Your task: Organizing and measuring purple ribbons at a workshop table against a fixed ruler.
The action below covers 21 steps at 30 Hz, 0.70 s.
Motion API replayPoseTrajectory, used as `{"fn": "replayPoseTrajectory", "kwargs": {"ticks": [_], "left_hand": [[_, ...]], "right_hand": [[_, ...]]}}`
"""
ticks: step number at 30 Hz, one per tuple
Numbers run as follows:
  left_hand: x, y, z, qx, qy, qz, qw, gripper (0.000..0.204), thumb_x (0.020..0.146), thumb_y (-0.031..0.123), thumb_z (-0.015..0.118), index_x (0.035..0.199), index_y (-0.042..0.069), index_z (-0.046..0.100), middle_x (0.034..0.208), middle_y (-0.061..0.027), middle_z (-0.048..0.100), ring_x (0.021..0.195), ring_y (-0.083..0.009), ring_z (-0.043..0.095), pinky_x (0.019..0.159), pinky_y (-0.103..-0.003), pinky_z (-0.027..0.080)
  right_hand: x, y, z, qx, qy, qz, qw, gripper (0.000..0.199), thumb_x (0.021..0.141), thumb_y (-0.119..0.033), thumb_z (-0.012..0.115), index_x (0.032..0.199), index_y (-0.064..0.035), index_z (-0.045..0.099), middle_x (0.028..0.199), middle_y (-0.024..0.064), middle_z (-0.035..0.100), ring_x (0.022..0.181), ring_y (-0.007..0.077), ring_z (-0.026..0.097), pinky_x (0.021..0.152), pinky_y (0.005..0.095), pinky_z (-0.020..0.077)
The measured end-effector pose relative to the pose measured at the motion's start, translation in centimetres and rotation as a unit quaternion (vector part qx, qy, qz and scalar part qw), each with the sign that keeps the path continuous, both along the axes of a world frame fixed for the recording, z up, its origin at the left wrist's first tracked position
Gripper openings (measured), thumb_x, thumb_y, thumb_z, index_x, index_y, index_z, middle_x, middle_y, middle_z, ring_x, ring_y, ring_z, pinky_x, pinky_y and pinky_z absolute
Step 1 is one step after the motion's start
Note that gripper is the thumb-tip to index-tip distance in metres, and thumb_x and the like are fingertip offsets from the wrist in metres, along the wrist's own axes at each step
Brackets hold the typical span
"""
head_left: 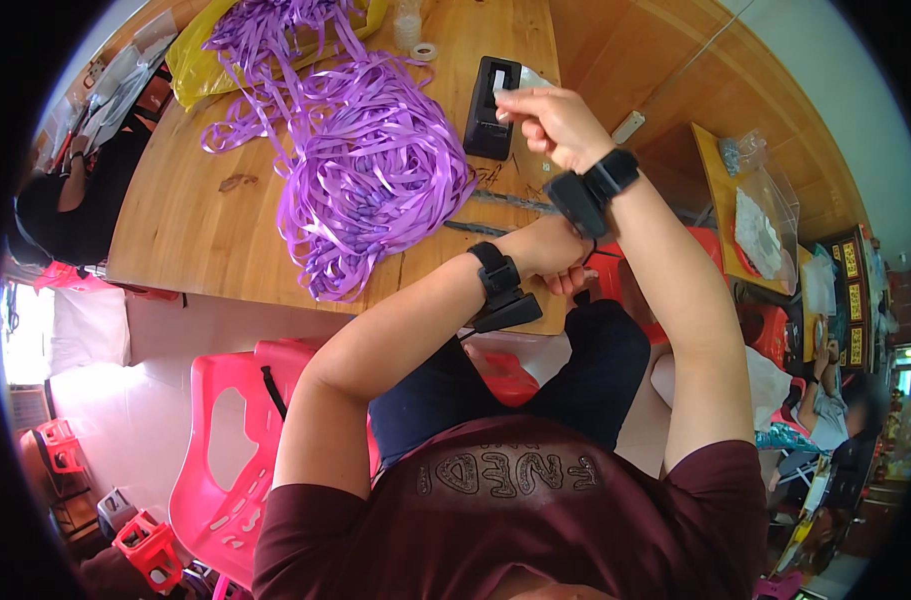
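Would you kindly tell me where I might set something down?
The widest bare patch lies left of the purple ribbon heap, between the yellow bag and the near edge of the table. A smaller strip lies between heap and black tape dispenser. The right side is crowded with dispenser, right hand and left hand.

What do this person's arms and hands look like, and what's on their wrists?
The left hand and right hand wear no gloves. A black wrist strap with a boxy black device sits on each wrist, left and right, with a bit of thin black cable showing. The forearms are bare; short maroon fabric sleeves end above the elbows.
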<state>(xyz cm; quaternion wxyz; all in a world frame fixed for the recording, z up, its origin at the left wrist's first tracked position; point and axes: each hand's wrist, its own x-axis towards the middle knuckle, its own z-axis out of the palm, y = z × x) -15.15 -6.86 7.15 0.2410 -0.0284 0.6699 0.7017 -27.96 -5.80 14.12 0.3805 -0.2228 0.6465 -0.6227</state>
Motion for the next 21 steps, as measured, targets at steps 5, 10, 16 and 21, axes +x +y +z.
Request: {"fn": "replayPoseTrajectory", "kwargs": {"ticks": [5, 10, 16, 21], "left_hand": [[0.5, 0.2, 0.3, 0.000, 0.023, -0.007, 1.000, 0.027, 0.096, 0.013, 0.049, 0.077, 0.000, 0.062, 0.066, -0.0086, 0.065, 0.049, -0.0157, 0.062, 0.042, -0.025, 0.047], [0.5, 0.4, 0.9, -0.022, 0.026, -0.027, 0.999, 0.024, 0.094, 0.010, 0.049, 0.077, 0.001, 0.063, 0.067, -0.0082, 0.065, 0.049, -0.0152, 0.063, 0.044, -0.025, 0.048], [0.5, 0.2, 0.9, -0.083, 0.041, -0.052, 0.994, 0.022, 0.095, 0.012, 0.049, 0.087, -0.003, 0.063, 0.069, -0.0094, 0.066, 0.052, -0.0165, 0.065, 0.046, -0.026, 0.051], [0.1, 0.4, 0.5, -0.083, 0.019, -0.031, 0.996, 0.024, 0.099, 0.022, 0.050, 0.092, 0.001, 0.058, 0.069, -0.0082, 0.066, 0.050, -0.0153, 0.063, 0.043, -0.027, 0.048]], "right_hand": [[1.9, 1.7, -2.9, 0.062, -0.136, 0.027, 0.988, 0.019, 0.095, -0.021, 0.070, 0.097, -0.0030, 0.065, 0.086, 0.0036, 0.063, 0.053, 0.0026, 0.039, 0.043, 0.0182, 0.0308], [1.1, 1.3, -4.3, 0.141, -0.082, 0.014, 0.987, 0.016, 0.093, -0.018, 0.071, 0.092, -0.0031, 0.064, 0.082, 0.0041, 0.064, 0.053, 0.0028, 0.040, 0.043, 0.0192, 0.0308], [1.2, 5.0, -1.4, 0.136, -0.009, 0.087, 0.987, 0.019, 0.093, -0.021, 0.070, 0.090, -0.0020, 0.066, 0.075, 0.0020, 0.063, 0.050, 0.0025, 0.041, 0.042, 0.0196, 0.0309], [-1.0, 12.4, 0.1, 0.193, 0.116, 0.168, 0.960, 0.021, 0.095, -0.022, 0.068, 0.090, -0.0016, 0.066, 0.073, 0.0003, 0.064, 0.047, 0.0000, 0.042, 0.042, 0.0179, 0.0307]]}}
